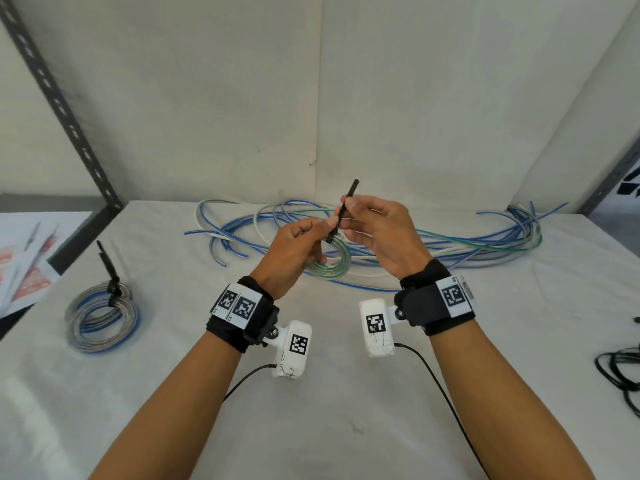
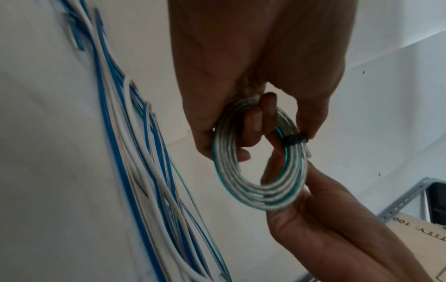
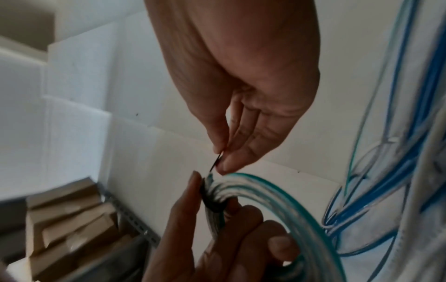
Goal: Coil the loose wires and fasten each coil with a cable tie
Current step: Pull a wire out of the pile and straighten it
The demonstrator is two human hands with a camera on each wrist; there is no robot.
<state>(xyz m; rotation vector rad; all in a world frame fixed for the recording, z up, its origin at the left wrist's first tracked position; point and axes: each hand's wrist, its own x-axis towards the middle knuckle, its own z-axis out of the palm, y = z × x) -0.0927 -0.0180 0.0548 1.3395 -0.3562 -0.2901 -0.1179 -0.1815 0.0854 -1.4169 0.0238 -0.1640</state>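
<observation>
Green-and-white coil point(image 1: 329, 263) is held up above the table point(image 1: 346, 393), approx centre of head view, just in front of the loose wires point(image 1: 450, 247). Left hand point(image 1: 294, 251) grips the coil w/ fingers curled through its ring; in left-wrist view its fingers point(image 2: 255, 122) hook thru the loop. Black cable tie point(image 1: 341, 213) is wrapped round the coil at approx 2 o'clock on the ring in left-wrist view point(image 2: 294, 140); its tail sticks up toward 1 o'clock in head view. Right hand point(image 1: 377, 233) pinches that tail betw thumb and fingertips, seen close in right-wrist view point(image 3: 241, 114).

Blue-and-grey coil point(image 1: 102, 318) lies at 9 o'clock on the table, well apart from the hands, already bound w/ its own black tie point(image 1: 110, 275), tail upright. Black cords point(image 1: 620, 368) sit at 3 o'clock by the table edge.
</observation>
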